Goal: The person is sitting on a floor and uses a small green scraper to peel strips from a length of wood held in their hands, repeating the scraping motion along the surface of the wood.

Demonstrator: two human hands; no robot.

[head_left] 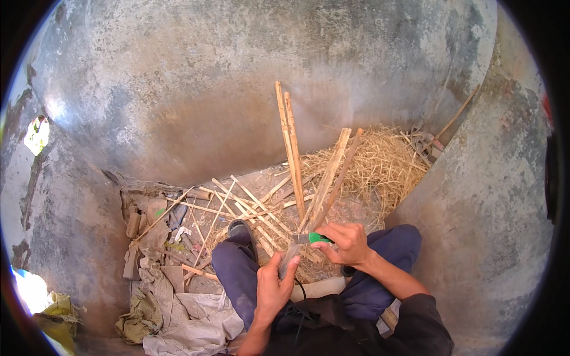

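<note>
My left hand (274,289) is closed on a greyish, flat-looking piece (288,260) in front of my lap; its kind is hard to make out. Close by, my right hand (348,244) grips a green-handled knife (319,238), its short grey blade pointing left above that piece. Whether blade and piece touch, I cannot tell. Two pairs of split wooden slats stand tilted just beyond my hands, the left pair (289,145) and the right pair (331,178). Thin wooden sticks (249,210) lie crossed on the floor past my left shoe (241,232).
Dry straw (380,169) is heaped at the far right. Crumpled pale sacks (199,320) and wood scraps (133,225) lie at the left. A grey plastered wall (225,89) curves round the far side, and another wall (475,225) rises beside my right knee.
</note>
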